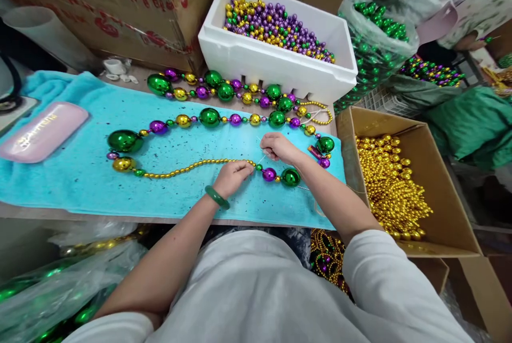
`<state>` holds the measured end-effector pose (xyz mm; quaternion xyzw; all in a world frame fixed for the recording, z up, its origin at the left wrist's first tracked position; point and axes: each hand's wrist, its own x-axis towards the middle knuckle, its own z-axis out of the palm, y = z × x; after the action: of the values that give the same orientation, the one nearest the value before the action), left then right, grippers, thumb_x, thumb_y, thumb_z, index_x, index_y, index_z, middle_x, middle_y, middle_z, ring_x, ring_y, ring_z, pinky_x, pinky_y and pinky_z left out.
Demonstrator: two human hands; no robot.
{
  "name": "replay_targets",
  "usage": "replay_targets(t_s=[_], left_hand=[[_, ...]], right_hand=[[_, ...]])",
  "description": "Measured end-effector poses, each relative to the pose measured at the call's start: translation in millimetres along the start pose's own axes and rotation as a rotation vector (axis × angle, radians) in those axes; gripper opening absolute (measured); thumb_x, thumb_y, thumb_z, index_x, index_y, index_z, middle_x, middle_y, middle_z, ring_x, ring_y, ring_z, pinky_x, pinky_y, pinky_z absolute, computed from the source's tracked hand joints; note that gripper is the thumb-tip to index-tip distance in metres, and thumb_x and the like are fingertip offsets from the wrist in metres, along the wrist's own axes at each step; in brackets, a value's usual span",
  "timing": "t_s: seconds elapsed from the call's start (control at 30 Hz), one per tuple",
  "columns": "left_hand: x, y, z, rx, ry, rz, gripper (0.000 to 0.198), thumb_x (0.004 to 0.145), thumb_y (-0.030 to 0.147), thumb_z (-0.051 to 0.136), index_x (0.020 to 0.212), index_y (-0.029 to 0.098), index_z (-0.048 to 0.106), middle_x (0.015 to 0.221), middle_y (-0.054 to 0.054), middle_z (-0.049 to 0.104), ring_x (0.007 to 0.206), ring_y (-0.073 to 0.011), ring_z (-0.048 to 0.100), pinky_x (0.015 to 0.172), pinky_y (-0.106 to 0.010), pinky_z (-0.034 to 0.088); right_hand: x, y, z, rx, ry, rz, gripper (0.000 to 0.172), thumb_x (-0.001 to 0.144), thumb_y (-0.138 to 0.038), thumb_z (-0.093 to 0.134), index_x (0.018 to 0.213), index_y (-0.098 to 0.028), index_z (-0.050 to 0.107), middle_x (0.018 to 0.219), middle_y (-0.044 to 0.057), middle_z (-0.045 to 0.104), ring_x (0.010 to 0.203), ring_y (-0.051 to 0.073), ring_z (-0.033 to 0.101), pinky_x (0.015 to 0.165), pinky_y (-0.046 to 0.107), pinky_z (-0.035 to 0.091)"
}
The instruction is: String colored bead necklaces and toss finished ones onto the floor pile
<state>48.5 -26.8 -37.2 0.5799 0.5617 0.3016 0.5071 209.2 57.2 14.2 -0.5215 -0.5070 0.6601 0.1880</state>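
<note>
A bead necklace made of a gold bead strand (192, 165) and large green, purple and gold beads forms a loop on the blue towel (100, 183). My left hand (234, 176), with a green bangle at its wrist, is closed in a pinch at the gold strand's right end. Close by, my right hand (278, 148) pinches a thin pale string (262, 160) above that end. Just right of my left fingertips lie a small green bead (258, 167), a purple bead (269, 174) and a big green bead (290, 177).
Behind the towel's far edge lies another bead strand (225, 92). A white foam box (276, 60) of mixed beads stands behind it. To the right, a cardboard box (444, 215) holds gold bead strands. A pink case (44, 132) rests at left, near a large carton (132, 17).
</note>
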Motion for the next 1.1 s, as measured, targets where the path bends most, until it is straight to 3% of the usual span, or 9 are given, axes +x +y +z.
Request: replay_targets(t_s=[0.13,0.33,0.53,0.7,0.83,0.9,1.0,1.03,1.1], left_hand=[[3.0,1.8,-1.9,-0.065,0.025,-0.041,0.036,0.071,0.047,0.059,0.053,0.017,0.052,0.049,0.004,0.042,0.051,-0.0096,0.036,0.052,-0.025,0.028],[3.2,-0.8,1.1,-0.427,-0.043,-0.215,0.032,0.060,0.040,0.063,0.046,0.018,0.044,0.042,0.005,0.036,0.043,-0.0069,0.030,0.044,-0.023,0.023],[1.6,0.9,-13.7,-0.542,-0.117,-0.290,0.028,0.056,0.041,0.070,0.062,0.015,0.062,0.047,0.003,0.044,0.042,-0.0065,0.035,0.042,-0.021,0.025],[3.0,2.8,-9.7,-0.484,-0.098,-0.268,0.031,0.057,0.043,0.073,0.065,0.013,0.067,0.056,-0.001,0.057,0.045,-0.0070,0.038,0.042,-0.022,0.025],[2.8,-1.2,-8.0,-0.297,0.021,-0.079,0.024,0.065,0.039,0.066,0.059,0.016,0.063,0.060,-0.001,0.058,0.058,-0.0117,0.047,0.054,-0.024,0.036],[1.5,-2.9,-11.5,-0.219,0.033,0.001,0.024,0.068,0.039,0.063,0.060,0.017,0.062,0.059,0.001,0.057,0.062,-0.0131,0.049,0.060,-0.025,0.038],[-1.4,-1.1,-17.9,-0.119,-0.015,0.089,0.025,0.072,0.039,0.060,0.061,0.017,0.061,0.059,0.001,0.054,0.062,-0.0130,0.047,0.062,-0.025,0.037],[-2.4,0.8,-19.7,-0.092,-0.029,0.116,0.025,0.073,0.039,0.059,0.061,0.017,0.060,0.059,0.001,0.053,0.061,-0.0127,0.047,0.061,-0.025,0.037],[-3.8,5.9,-23.1,-0.054,-0.046,0.174,0.026,0.076,0.038,0.058,0.060,0.017,0.060,0.058,0.001,0.052,0.060,-0.0125,0.046,0.060,-0.025,0.037]], right_hand=[[-8.7,-12.3,13.8,-0.169,-0.007,-0.136,0.008,0.071,-0.015,0.046,0.065,-0.019,0.043,0.046,-0.007,0.039,0.038,0.007,0.035,0.039,0.019,0.025],[-50.2,-15.5,44.8,-0.892,-0.056,-0.544,0.011,0.080,-0.018,0.041,0.081,-0.016,0.053,0.071,0.004,0.059,0.064,0.014,0.050,0.061,0.026,0.037],[-66.9,26.1,61.2,-1.287,-0.144,-0.687,0.022,0.085,-0.018,0.038,0.093,-0.012,0.058,0.085,0.014,0.065,0.079,0.023,0.058,0.073,0.035,0.044],[-63.5,57.5,77.3,-1.502,-0.165,-0.680,0.027,0.087,-0.014,0.035,0.097,-0.008,0.060,0.083,0.018,0.064,0.078,0.028,0.059,0.066,0.038,0.045],[-72.5,42.9,74.0,-1.422,-0.176,-0.690,0.025,0.088,-0.023,0.042,0.089,-0.010,0.064,0.088,0.019,0.065,0.079,0.028,0.059,0.062,0.037,0.044],[-67.7,21.6,52.7,-1.229,-0.028,-0.665,0.029,0.089,-0.032,0.046,0.091,-0.010,0.065,0.098,0.019,0.065,0.085,0.027,0.060,0.069,0.037,0.046],[-36.9,-8.5,6.6,-0.792,0.170,-0.426,0.025,0.088,-0.022,0.045,0.093,-0.011,0.066,0.097,0.014,0.067,0.082,0.019,0.060,0.070,0.031,0.046],[-22.5,-13.8,-6.7,-0.649,0.081,-0.323,0.020,0.084,-0.018,0.049,0.090,-0.011,0.066,0.094,0.012,0.068,0.077,0.017,0.061,0.066,0.028,0.046],[6.2,-14.8,-22.1,-0.379,-0.294,-0.086,0.017,0.075,-0.012,0.057,0.088,-0.011,0.067,0.093,0.010,0.069,0.073,0.014,0.062,0.061,0.023,0.046]])
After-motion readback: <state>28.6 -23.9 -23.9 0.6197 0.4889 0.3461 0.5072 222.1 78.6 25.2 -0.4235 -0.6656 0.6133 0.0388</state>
